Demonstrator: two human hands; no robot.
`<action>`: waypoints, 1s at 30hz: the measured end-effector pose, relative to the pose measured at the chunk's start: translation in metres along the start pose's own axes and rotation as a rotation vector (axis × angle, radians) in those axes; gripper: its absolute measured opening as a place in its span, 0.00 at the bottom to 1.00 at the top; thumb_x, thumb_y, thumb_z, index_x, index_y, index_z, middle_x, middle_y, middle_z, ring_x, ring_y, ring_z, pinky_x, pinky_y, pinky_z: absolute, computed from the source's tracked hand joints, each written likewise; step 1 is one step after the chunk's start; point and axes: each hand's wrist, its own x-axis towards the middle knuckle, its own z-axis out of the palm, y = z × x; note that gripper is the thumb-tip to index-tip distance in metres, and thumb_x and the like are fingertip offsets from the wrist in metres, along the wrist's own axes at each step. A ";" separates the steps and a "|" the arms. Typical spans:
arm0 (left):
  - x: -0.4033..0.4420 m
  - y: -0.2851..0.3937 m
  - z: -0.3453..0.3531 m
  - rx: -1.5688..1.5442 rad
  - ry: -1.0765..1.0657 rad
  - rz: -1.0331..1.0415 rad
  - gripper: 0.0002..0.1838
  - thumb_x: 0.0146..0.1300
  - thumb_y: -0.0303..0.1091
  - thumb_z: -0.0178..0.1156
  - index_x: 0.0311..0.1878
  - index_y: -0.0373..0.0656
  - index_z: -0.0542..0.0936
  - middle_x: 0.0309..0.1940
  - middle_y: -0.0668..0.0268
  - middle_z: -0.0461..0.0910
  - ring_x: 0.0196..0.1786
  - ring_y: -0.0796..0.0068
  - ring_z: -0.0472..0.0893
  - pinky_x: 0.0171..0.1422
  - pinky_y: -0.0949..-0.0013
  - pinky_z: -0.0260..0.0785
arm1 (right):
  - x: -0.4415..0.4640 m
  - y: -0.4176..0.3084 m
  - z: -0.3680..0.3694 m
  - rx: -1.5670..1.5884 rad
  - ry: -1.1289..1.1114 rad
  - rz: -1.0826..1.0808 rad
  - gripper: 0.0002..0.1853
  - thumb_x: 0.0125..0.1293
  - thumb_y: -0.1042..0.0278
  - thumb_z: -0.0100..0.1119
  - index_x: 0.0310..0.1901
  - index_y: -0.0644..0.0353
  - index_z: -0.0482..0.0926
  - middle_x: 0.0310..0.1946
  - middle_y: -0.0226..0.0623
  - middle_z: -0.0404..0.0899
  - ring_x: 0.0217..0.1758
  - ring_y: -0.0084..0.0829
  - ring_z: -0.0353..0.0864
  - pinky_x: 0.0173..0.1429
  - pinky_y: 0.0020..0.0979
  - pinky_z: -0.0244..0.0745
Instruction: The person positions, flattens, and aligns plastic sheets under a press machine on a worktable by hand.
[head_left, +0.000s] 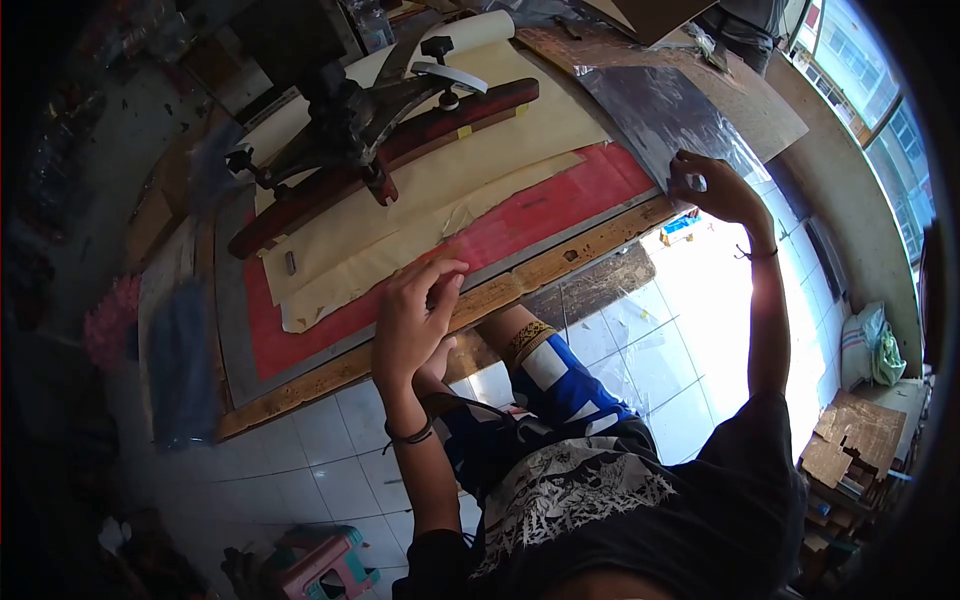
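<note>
A cream sheet (350, 262) with torn, uneven edges lies over a red panel (560, 212) on the wood-edged worktable (340, 385). My left hand (412, 315) is at the table's near edge, by the red border, fingers curved and apart with nothing visible in them. At the table's right corner, my right hand (722, 193) is bent down beside a clear, shiny plastic sheet (665, 110). Its thumb and fingers curl into a loop; whatever is between the tips is hidden. Across the cream sheet rests a dark red bar (420, 150) fixed to a black metal bracket (345, 125) with knobs.
A rolled sheet (470, 38) lies along the far side. Brown boards (765, 120) stand at the back right, near a window (870, 90). A pink and teal stool (325, 565) is on the tiled floor at lower left. Stacked wood pieces (850, 440) occupy the right.
</note>
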 end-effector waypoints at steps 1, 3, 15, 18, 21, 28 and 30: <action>0.000 0.002 -0.001 0.005 0.004 -0.001 0.07 0.73 0.29 0.62 0.49 0.39 0.86 0.42 0.62 0.88 0.36 0.71 0.85 0.45 0.69 0.75 | -0.001 -0.002 -0.002 0.021 -0.018 0.004 0.29 0.66 0.53 0.74 0.64 0.61 0.82 0.76 0.47 0.71 0.74 0.52 0.75 0.76 0.44 0.70; 0.000 0.002 0.000 -0.005 0.011 -0.002 0.07 0.73 0.28 0.62 0.49 0.39 0.86 0.42 0.62 0.88 0.36 0.71 0.85 0.45 0.69 0.75 | -0.003 -0.007 0.002 -0.051 0.064 -0.068 0.20 0.68 0.54 0.71 0.53 0.59 0.84 0.58 0.43 0.81 0.59 0.44 0.82 0.66 0.43 0.76; -0.001 0.000 0.001 -0.021 0.010 -0.001 0.07 0.72 0.29 0.63 0.49 0.40 0.86 0.40 0.63 0.87 0.34 0.74 0.83 0.41 0.71 0.73 | 0.012 0.011 0.001 -0.050 0.030 -0.114 0.25 0.64 0.54 0.76 0.56 0.61 0.84 0.53 0.46 0.87 0.56 0.45 0.87 0.64 0.43 0.79; -0.001 0.001 0.000 -0.032 0.006 -0.006 0.07 0.72 0.29 0.63 0.48 0.40 0.86 0.40 0.63 0.87 0.34 0.73 0.83 0.41 0.70 0.73 | 0.015 0.017 0.003 -0.048 0.042 -0.147 0.22 0.64 0.55 0.75 0.54 0.59 0.85 0.48 0.42 0.89 0.50 0.41 0.89 0.58 0.40 0.81; -0.001 0.000 0.001 -0.015 0.012 0.018 0.07 0.72 0.29 0.63 0.48 0.40 0.86 0.40 0.63 0.88 0.35 0.73 0.84 0.42 0.70 0.74 | 0.014 0.010 0.000 -0.051 -0.016 -0.094 0.24 0.65 0.56 0.76 0.58 0.60 0.84 0.54 0.47 0.87 0.56 0.44 0.87 0.63 0.42 0.79; -0.001 0.003 0.002 -0.027 -0.001 -0.024 0.07 0.70 0.30 0.63 0.48 0.42 0.85 0.40 0.60 0.87 0.41 0.60 0.85 0.57 0.60 0.72 | 0.013 0.012 0.004 -0.063 0.018 -0.091 0.22 0.64 0.59 0.75 0.56 0.60 0.83 0.50 0.47 0.88 0.52 0.43 0.88 0.60 0.42 0.81; -0.001 0.002 0.003 -0.018 0.002 -0.022 0.07 0.70 0.30 0.63 0.48 0.42 0.85 0.40 0.60 0.87 0.41 0.60 0.85 0.58 0.60 0.72 | 0.013 0.011 0.004 -0.040 0.022 -0.066 0.22 0.64 0.59 0.76 0.55 0.60 0.83 0.49 0.46 0.88 0.52 0.43 0.89 0.59 0.42 0.81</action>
